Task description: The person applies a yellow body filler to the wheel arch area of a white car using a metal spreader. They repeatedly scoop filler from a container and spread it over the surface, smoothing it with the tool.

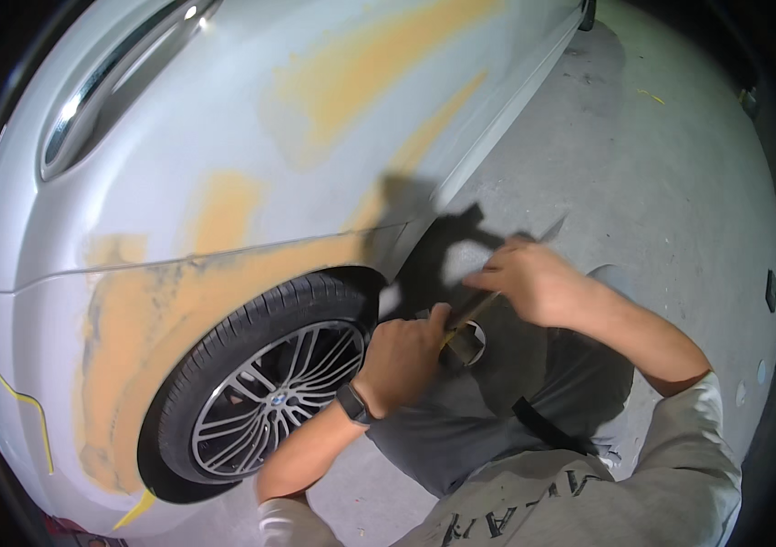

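Observation:
My right hand [529,283] is closed on a flat scraper-like tool [548,232], whose thin blade points up to the right. My left hand [402,360], a dark watch on its wrist, is closed near the lower end of the same tool or a second one, by a yellow-edged piece [450,335]; blur hides which. A pale round object [477,345] shows partly beneath. Both hands are beside the wheel [279,401] of a silver car [169,109], whose body has orange-tan filler patches [133,346], the largest around the arch.
Grey concrete floor [671,182] runs along the car's side, with a scrap of yellow tape [651,95] on it and a dark flat object [771,292] at the far right. Yellow tape strips [32,406] mark the car at lower left. My bent legs [534,410] are below my hands.

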`<action>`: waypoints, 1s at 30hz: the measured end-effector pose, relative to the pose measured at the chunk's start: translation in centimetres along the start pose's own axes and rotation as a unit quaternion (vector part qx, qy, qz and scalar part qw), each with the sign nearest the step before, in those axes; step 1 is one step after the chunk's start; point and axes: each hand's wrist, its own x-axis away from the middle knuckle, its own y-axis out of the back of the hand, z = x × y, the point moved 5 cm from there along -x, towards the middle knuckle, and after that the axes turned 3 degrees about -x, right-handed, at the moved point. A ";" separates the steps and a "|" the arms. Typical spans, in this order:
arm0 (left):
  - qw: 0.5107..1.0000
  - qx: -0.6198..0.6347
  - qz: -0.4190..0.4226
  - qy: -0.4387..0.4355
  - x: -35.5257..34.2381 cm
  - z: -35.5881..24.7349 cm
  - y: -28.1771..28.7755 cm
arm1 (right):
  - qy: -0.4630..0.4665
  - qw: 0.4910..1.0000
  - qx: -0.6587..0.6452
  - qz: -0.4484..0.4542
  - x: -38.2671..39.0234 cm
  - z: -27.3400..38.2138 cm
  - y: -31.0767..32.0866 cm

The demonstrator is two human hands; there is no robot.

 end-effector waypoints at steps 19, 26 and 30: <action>0.305 0.849 -0.210 0.376 23.3 1.9 -22.1 | -0.110 0.941 -0.064 0.313 1.6 -11.9 -34.8; 0.350 0.774 -0.167 0.501 24.1 -0.1 -22.6 | -0.054 0.954 0.016 0.295 2.5 -9.6 -39.2; 0.289 0.826 -0.180 0.449 22.9 -0.1 -23.8 | -0.038 0.952 0.056 0.297 3.1 -9.5 -39.3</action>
